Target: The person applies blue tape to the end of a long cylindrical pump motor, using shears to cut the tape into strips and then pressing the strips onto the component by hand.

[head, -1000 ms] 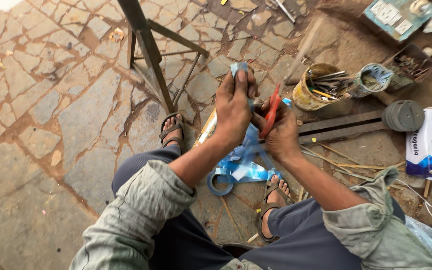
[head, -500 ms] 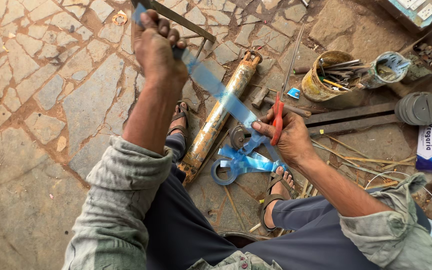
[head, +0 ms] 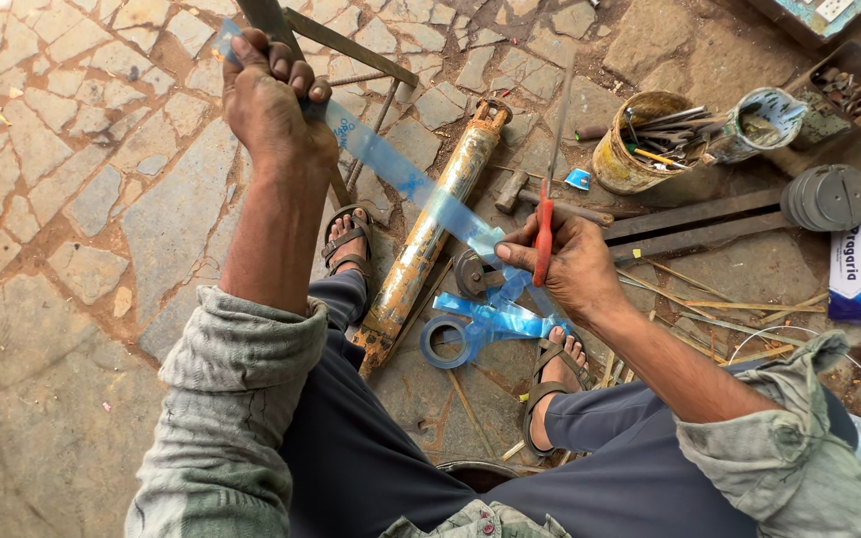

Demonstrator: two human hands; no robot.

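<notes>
The person wears a loose, faded grey-green shirt whose crumpled sleeves are rolled up, the left sleeve (head: 236, 399) bunched above the elbow and the right sleeve (head: 799, 448) pushed back to the same height, so both forearms and both hands, left (head: 271, 105) and right (head: 575, 264), are bare. Dark navy trousers (head: 381, 468) cover the legs, with the cuffs drawn up over the ankles. On the feet are brown open sandals with crossing straps, one on the left foot (head: 349, 242) and one on the right foot (head: 553, 384), toes uncovered.
</notes>
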